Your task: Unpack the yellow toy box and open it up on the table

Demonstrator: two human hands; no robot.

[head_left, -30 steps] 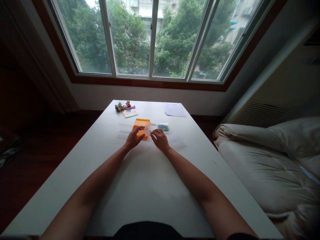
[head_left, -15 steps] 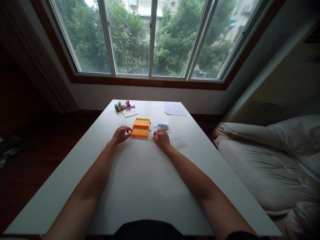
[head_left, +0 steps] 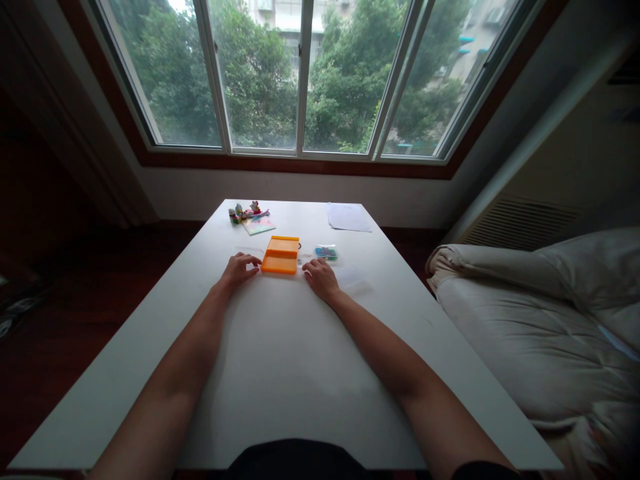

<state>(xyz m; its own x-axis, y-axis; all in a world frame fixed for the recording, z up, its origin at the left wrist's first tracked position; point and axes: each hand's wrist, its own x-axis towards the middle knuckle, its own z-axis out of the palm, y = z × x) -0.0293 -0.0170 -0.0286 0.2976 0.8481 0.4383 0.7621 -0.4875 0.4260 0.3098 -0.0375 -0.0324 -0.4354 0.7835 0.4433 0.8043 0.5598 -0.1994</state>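
This looks like a room in a home. Beyond the long white smooth-topped surface [head_left: 300, 387] is a wide sliding window [head_left: 303, 80] edged in brown wood; to the surface's right, a cream padded fabric sofa [head_left: 505, 327]; to its left, a dark hanging curtain [head_left: 85, 153] and reddish-brown floor [head_left: 100, 293]; on its far-left corner, small colourful toy figures [head_left: 245, 212].

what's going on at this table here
A person has both bare hands on either side of an open orange case on a white table. The left hand is by its left edge, the right hand by its right; whether either grips anything is too small to tell. A clear packet with blue-green contents lies just beyond the right hand. Farther back are small colorful figurines on the left and white paper sheets on the right.
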